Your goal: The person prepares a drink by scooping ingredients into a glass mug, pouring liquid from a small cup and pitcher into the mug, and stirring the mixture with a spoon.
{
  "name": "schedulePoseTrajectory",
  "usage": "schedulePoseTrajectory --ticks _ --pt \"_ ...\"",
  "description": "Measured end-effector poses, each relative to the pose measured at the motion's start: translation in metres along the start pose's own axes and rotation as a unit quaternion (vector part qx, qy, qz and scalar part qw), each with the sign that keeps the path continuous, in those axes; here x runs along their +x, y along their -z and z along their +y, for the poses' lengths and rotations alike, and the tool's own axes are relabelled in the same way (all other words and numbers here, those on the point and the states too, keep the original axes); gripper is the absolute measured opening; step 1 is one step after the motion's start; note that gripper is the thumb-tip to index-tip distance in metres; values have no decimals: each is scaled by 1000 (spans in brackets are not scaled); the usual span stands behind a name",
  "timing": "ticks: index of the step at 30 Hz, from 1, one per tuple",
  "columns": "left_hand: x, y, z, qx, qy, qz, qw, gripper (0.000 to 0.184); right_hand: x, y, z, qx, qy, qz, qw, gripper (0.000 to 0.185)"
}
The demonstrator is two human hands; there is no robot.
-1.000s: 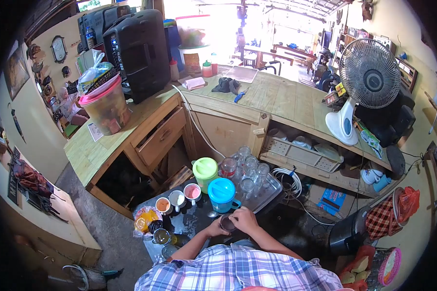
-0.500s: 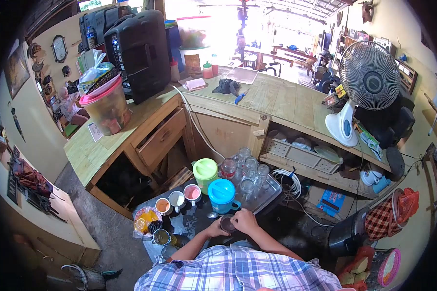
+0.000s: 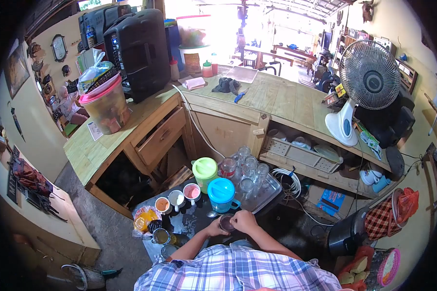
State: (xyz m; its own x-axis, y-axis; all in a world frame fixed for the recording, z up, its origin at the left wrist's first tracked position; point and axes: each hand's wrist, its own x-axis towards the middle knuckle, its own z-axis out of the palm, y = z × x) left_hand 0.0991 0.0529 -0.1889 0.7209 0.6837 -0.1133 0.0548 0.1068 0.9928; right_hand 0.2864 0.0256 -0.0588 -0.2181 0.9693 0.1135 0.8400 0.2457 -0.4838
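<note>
My left hand (image 3: pixel 214 228) is closed around a small cup (image 3: pixel 226 223) with dark brown contents, low over the dark tabletop in front of my body. At the cup's right rim, my right hand (image 3: pixel 244 221) has its fingers bent together; whatever they grip is hidden. Just beyond the hands stands a blue lidded pitcher (image 3: pixel 222 195), with a spoon (image 3: pixel 212 214) lying by its base. A green lidded pitcher (image 3: pixel 205 174) is behind it. To the left are three cups: one with pink contents (image 3: pixel 192 192), one with white (image 3: pixel 176 199), one with orange-brown (image 3: pixel 163 205).
Upturned clear glasses (image 3: pixel 247 169) crowd a metal tray (image 3: pixel 273 193) at the right. A bag with something yellow (image 3: pixel 144 220) and a glass mug (image 3: pixel 161 236) lie at the left. A wooden counter (image 3: pixel 277 102) rises beyond, bearing a speaker (image 3: pixel 140 56) and a fan (image 3: pixel 371 82).
</note>
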Motion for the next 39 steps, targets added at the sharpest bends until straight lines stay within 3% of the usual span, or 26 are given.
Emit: schedulePoseTrajectory --ticks 3,5,6,8,9,11,12,14,15,17,20,24,27,29,30,32,33,35,36,38,39 --pt "-1 -2 7 -22 10 2 1000 90 1 -1 -1 92 -25 -44 994 16" --pt "-1 -3 6 -37 25 1 999 91 1 -3 0 49 21 48 997 16" --pt "-1 -3 6 -21 15 3 1000 91 1 -3 1 49 21 48 997 16" --pt "0 0 0 -5 5 5 1000 91 1 -2 2 46 -11 -53 997 17" --pt "1 1 -2 -11 13 2 1000 91 2 -2 2 46 -11 -52 998 17" --pt "1 -1 4 -17 21 -1 1000 91 2 2 -2 85 33 46 995 19" --pt "-1 -2 7 -12 19 7 1000 91 2 3 -2 85 32 46 995 19" --pt "-2 -3 6 -8 17 16 1000 90 1 4 -2 7 -17 -49 999 19" --pt "-1 -2 5 -2 11 15 1000 90 1 3 -2 7 -17 -48 999 19" --pt "0 -1 2 4 5 14 1000 90 3 5 -5 118 10 19 993 19" --pt "0 -1 -1 7 23 21 999 89 4 -1 2 16 31 19 999 22" --pt "3 1 -12 -10 5 10 1000 91 4 4 0 70 21 -35 997 21" --pt "1 -1 -5 -27 5 6 1000 91 4 4 2 54 67 34 996 20" --pt "2 1 -12 -28 2 6 1000 91 5 7 2 36 20 -67 997 18" --pt "3 2 -15 -28 11 5 1000 91 6 6 2 36 20 -66 997 18" --pt "4 2 -14 -28 18 3 999 90 11 6 3 77 89 25 993 18" --pt "4 2 -13 -13 8 4 1000 90 10 7 4 76 89 25 993 18" --pt "2 1 -9 2 -2 7 1000 90 9 15 -2 -8 4 -99 995 18" --pt "2 1 -6 -7 8 5 1000 90 10 14 -1 -7 5 -99 995 18" --pt "2 2 -4 -16 17 3 1000 90 13 9 1 119 23 -59 991 18" --pt "1 2 -4 10 10 9 1000 90 14 7 3 119 23 -59 991 18"
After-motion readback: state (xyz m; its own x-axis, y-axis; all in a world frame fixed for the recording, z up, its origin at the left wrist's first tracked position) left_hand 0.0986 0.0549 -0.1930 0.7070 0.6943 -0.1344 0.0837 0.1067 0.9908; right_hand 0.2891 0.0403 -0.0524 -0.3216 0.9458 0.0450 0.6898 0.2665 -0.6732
